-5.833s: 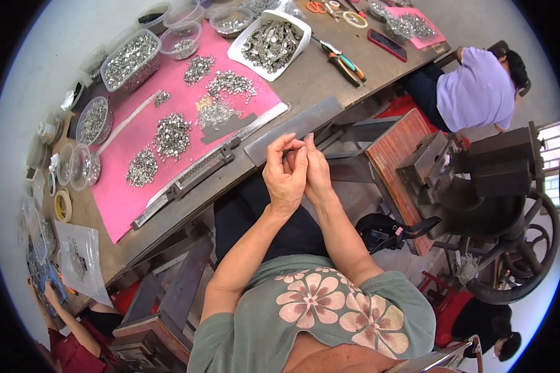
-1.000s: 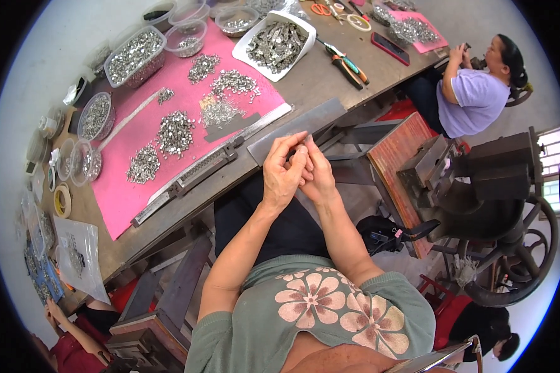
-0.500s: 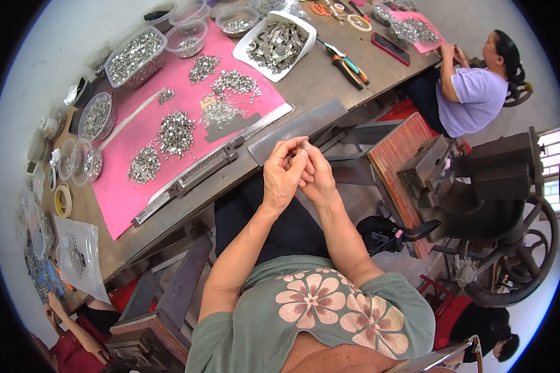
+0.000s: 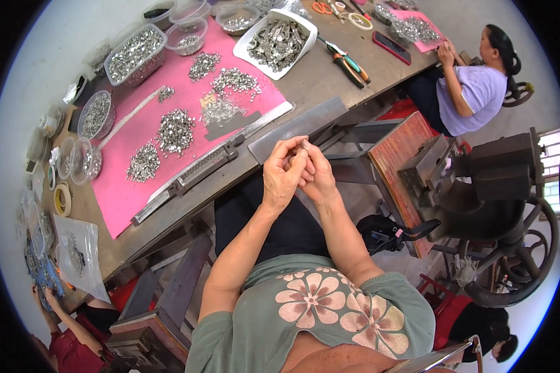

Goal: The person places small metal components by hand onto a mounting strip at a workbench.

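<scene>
1. In the middle of the frame, the worker's left hand [image 4: 280, 179] and right hand [image 4: 320, 179] touch, fingers curled in and tips bunched close; any little thing pinched there is hidden, so one cannot tell what they have hold of, or how tight the pinch is
2. A second ago the left pointing finger reached a bit higher; now it bends in by the right fingertips, so the small finger work seems to go on in one spot
3. Just past the fingertips, a flat grey plate [image 4: 312, 121] sits at the table edge
4. To its left, a long metal rail [image 4: 183, 178] lies along the near side of a big pink sheet [image 4: 115, 202], with silver heaps [image 4: 175, 132] behind it; the heaps look the same as a second ago
5. At the top, a white tray [image 4: 280, 74] full of silver bits and the pliers [image 4: 348, 67] have not moved
6. At upper right, a person in purple [image 4: 473, 96] has lowered both hands to a small pink sheet [image 4: 430, 45]
</scene>
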{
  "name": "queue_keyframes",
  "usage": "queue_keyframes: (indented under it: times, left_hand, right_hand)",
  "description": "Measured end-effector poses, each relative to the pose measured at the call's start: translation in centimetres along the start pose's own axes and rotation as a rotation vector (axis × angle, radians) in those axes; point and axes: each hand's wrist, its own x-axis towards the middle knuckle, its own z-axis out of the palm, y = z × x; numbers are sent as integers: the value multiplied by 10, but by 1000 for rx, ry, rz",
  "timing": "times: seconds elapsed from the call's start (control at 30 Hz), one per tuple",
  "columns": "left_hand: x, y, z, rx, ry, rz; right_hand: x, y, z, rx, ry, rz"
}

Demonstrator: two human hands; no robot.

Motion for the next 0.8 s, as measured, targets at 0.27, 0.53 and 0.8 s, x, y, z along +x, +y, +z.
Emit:
queue_keyframes:
  times: [0.27,0.53,0.8]
  left_hand:
    - [6,4,-6,5,-36,75]
    - [12,7,-14,189,-72,156]
    - [15,1,-17,182,-70,138]
  right_hand:
    - [-3,-4,3,119,-59,67]
    - [-1,-2,-6,107,-111,77]
    - [2,0,-13,159,-123,123]
